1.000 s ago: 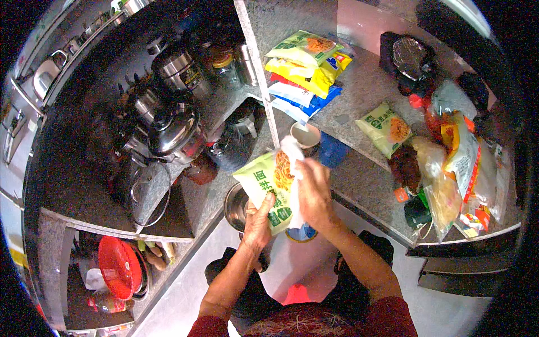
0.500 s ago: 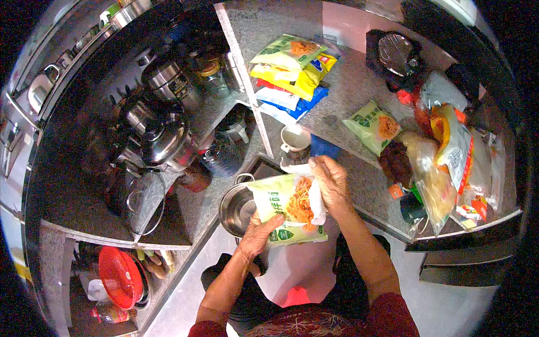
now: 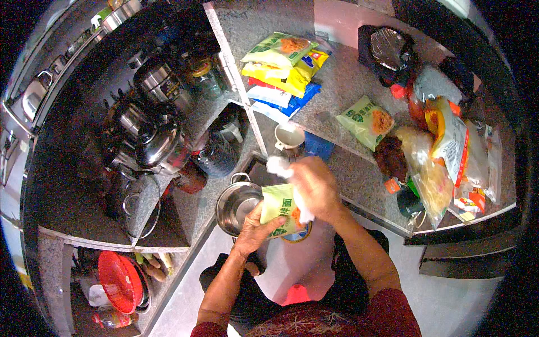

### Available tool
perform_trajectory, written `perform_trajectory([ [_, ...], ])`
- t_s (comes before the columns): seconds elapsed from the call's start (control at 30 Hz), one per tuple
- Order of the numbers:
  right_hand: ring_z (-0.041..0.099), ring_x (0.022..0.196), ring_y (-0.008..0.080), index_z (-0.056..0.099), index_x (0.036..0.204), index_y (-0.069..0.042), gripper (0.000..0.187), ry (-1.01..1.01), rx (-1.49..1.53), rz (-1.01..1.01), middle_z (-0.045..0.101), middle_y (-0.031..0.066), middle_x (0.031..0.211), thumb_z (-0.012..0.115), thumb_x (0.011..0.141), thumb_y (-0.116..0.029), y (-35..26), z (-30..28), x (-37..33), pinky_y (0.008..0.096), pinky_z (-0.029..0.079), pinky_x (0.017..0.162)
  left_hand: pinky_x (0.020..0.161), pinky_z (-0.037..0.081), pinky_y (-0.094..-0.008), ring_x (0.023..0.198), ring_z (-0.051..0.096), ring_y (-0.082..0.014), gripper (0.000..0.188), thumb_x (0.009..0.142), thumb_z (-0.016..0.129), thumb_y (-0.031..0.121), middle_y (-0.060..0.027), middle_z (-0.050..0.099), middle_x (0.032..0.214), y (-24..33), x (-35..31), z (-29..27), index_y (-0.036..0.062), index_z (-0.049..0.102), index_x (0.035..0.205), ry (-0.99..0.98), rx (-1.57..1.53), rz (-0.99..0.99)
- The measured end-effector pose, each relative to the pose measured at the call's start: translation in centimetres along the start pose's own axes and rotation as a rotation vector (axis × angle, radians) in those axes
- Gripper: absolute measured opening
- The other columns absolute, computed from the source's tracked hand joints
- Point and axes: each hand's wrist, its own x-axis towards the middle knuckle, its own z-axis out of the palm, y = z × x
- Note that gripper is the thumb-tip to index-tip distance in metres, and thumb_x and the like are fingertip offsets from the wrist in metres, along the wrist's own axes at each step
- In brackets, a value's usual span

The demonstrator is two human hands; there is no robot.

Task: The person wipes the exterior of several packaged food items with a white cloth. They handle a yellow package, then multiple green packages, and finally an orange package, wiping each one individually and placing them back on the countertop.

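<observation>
My left hand (image 3: 254, 231) grips the lower left part of a light green noodle packet (image 3: 274, 201), which has a picture of noodles on it. My right hand (image 3: 320, 188), smeared by motion, is closed on a white cloth or tissue (image 3: 278, 166) at the packet's right side. Part of the cloth hangs down along the packet. Below the packet shows a curved bluish edge that I cannot make out. Left of the packet is a steel pot (image 3: 227, 208). A white cup-like vessel with a handle (image 3: 289, 136) stands just beyond my right hand.
A pile of coloured packets (image 3: 286, 73) lies on the far counter. Another green packet (image 3: 366, 122) is to its right, beside several filled plastic bags (image 3: 429, 180). Steel pots (image 3: 160, 140) crowd the left counter. A red basin (image 3: 119, 281) sits on the lower left shelf.
My right hand has moved slightly left with the white cloth, which is now bunched up beyond the packet. The packet is turned or folded, so less of its noodle picture shows. The view shifted slightly.
</observation>
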Motion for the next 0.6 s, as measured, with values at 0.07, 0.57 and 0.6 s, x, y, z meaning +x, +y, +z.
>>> perform_trajectory([
  [0.07, 0.052, 0.068, 0.0278, 0.057, 0.079, -0.009, 0.015, -0.17, -0.134, -0.122, 0.053, 0.0088, 0.071, 0.064, 0.075, -0.022, -0.9, -0.2, -0.5, 0.0401, 0.038, 0.065, 0.086, 0.043, -0.0283, 0.099, 0.051, -0.0093, 0.046, 0.078, 0.067, 0.01, 0.0014, 0.057, 0.108, 0.2, -0.1, 0.1, 0.0074, 0.049, 0.12, -0.035, 0.071, 0.007],
  [0.57, 0.056, 0.063, 0.0152, 0.059, 0.087, -0.005, 0.034, 0.397, 0.472, 1.021, 0.06, 0.0046, 0.073, 0.051, 0.086, -0.038, 7.1, -2.1, 0.2, 0.0302, 0.044, 0.057, 0.081, 0.046, -0.0302, 0.093, 0.056, -0.0136, 0.04, 0.077, 0.068, 0.016, -0.0039, 0.06, 0.104, 0.0, -0.2, -1.1, 0.0064, 0.052, 0.113, 0.174, -0.263, -0.052],
  [0.6, 0.055, 0.067, 0.0149, 0.059, 0.087, -0.006, 0.035, 0.423, 0.598, 1.129, 0.06, 0.0053, 0.077, 0.049, 0.087, -0.039, 4.6, -1.2, 0.8, 0.0319, 0.044, 0.061, 0.081, 0.046, -0.0306, 0.093, 0.056, -0.0142, 0.041, 0.077, 0.068, 0.017, -0.004, 0.06, 0.104, -0.1, 0.0, -1.4, 0.0061, 0.052, 0.113, 0.174, -0.317, -0.058],
])
